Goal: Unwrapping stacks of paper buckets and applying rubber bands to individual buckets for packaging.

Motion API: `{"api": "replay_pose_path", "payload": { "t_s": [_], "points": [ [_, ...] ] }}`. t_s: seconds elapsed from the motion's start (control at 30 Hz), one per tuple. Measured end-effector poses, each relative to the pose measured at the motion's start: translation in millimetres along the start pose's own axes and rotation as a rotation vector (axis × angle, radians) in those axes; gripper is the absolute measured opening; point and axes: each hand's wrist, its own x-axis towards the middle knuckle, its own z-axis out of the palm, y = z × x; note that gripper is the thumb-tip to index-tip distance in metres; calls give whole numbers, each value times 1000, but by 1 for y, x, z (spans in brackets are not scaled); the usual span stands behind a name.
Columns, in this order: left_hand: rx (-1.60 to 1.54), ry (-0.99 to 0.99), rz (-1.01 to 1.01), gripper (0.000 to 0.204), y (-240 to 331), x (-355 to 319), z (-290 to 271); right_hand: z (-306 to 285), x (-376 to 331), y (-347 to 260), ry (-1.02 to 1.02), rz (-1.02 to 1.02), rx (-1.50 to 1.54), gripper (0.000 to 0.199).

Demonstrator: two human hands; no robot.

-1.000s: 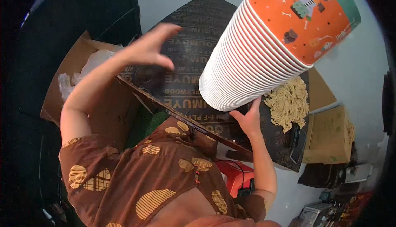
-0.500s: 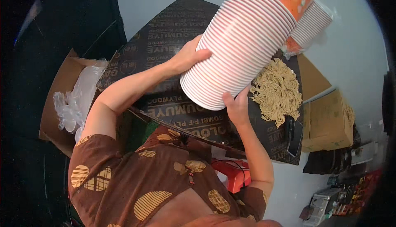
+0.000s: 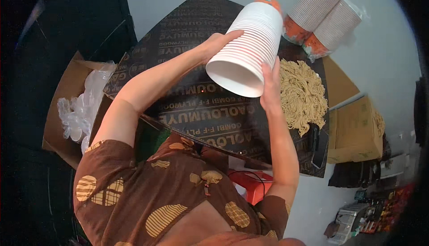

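Observation:
A tall stack of white paper cups [image 3: 254, 36] with orange printed sides is held over the dark plywood table [image 3: 201, 116]. It lies tilted, with the open mouth of the end cup turned toward me and an orange base at the far end. My left hand [image 3: 219, 45] grips its left side, thumb lying over the rims. From the right, my right hand [image 3: 271, 85] closes on it near the mouth; some of its fingers are hidden behind the cups. Close to that hand, a heap of yellowish noodles [image 3: 304, 96] rests on the table.
Two more wrapped cup stacks [image 3: 313, 4] stand at the table's back right. A black-handled tool [image 3: 315, 145] lies below the noodles. Cardboard boxes flank the table: one [image 3: 355, 132] on the right, another [image 3: 67, 107] with clear plastic pieces on the left. A red stool [image 3: 254, 185] sits underneath.
Both hands have tipped the stack so its open mouth now faces me and its far end has come down. The second wrapped stack behind has come into sight.

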Motion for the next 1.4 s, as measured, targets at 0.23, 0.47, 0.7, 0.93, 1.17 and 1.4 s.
{"api": "replay_pose_path", "payload": {
  "t_s": [0.23, 0.47, 0.7, 0.93, 1.17, 1.4],
  "points": [
    [-196, 126, 75, 66, -22, 36, 0, -29, 37, 16, 44, -60, -113, 83],
    [643, 483, 779, 33, -37, -27, -25, -37, -23, 3, 200, -494, -1075, 34],
    [770, 425, 683, 23, -61, -17, -5, -37, -14, 26, 266, -340, -1033, 27],
    [934, 721, 904, 20, -58, 40, -2, -48, 33, 34, 365, -579, -1222, 21],
    [963, 769, 823, 18, -54, 31, 2, -39, 32, 33, 373, -675, -1275, 16],
    [814, 452, 745, 39, -45, -24, 0, -6, -16, 14, 325, -503, -1013, 27]
  ]
}}
